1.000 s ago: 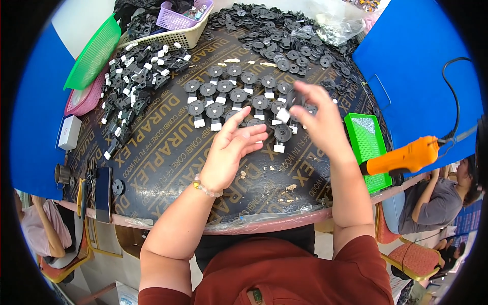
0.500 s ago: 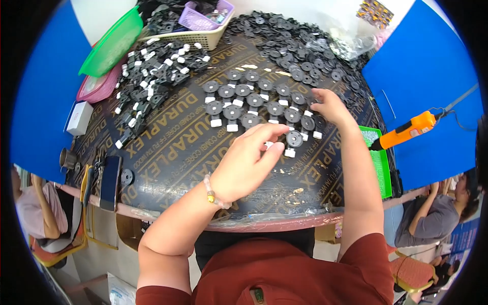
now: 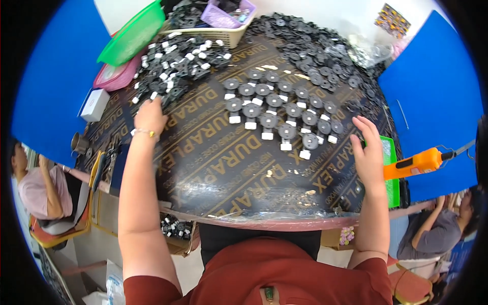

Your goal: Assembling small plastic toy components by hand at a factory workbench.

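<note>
My left hand [image 3: 151, 118] reaches to the near edge of a heap of black parts with white blocks [image 3: 178, 66]. Its fingers are bent together at a black part with a white block [image 3: 154, 95], and the back of the hand partly hides the grip. My right hand [image 3: 368, 155] hovers beside the green tray [image 3: 394, 195], empty, with fingers apart. Between the hands, several black discs [image 3: 268, 121] lie in slanting rows on the dark board, each over a part whose white block sticks out toward me.
Loose black discs [image 3: 325, 63] are heaped at the back right. An orange electric screwdriver [image 3: 419, 162] lies across the green tray. Green [image 3: 132, 38], pink [image 3: 116, 80] and cream [image 3: 226, 36] baskets and a white box [image 3: 95, 105] stand at left and back. Co-workers sit on both sides.
My left hand has gone from the nearest discs to the heap on the left. My right hand has drawn back from the rows toward the green tray.
</note>
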The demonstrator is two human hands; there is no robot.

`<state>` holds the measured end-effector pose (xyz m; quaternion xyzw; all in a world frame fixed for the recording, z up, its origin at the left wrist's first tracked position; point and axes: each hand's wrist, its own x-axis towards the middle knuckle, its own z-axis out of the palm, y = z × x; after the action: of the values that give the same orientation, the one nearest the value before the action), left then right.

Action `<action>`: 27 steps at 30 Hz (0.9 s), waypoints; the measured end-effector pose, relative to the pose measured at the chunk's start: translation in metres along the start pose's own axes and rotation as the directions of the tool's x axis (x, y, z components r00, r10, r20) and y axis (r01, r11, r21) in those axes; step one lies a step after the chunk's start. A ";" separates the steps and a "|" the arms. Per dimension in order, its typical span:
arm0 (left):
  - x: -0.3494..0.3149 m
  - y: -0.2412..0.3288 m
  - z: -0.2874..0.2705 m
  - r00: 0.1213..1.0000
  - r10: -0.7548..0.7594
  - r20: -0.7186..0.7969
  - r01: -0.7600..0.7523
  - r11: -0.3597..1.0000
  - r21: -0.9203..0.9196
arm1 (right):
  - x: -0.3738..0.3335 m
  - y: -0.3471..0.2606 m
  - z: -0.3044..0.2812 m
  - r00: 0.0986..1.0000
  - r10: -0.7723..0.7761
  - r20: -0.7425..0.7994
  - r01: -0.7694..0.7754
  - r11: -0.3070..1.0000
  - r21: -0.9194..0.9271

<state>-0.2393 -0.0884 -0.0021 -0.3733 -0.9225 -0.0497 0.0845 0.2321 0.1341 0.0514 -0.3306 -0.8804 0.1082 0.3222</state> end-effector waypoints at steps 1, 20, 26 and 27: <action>0.000 0.003 0.000 1.000 -0.010 0.003 0.010 0.999 0.040 | 0.002 0.006 0.002 1.000 -0.005 -0.031 0.003 0.999 -0.046; -0.090 0.143 -0.099 0.975 0.091 -0.202 -0.201 -0.014 -0.979 | 0.082 0.046 0.105 0.946 -0.036 0.323 0.211 0.824 -0.526; -0.089 0.182 -0.075 0.977 0.201 -0.070 -0.009 -0.288 -0.957 | 0.054 0.022 0.065 0.989 -0.077 0.129 0.100 0.978 -0.181; -0.089 0.184 -0.066 0.968 0.249 -0.033 0.066 -0.378 -0.923 | 0.042 0.008 0.050 0.987 -0.042 0.152 0.058 0.993 -0.104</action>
<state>-0.0403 -0.0273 0.0506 -0.3563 -0.4427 -0.7467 -0.3457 0.1800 0.1686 0.0300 -0.3163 -0.9147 0.0766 0.2394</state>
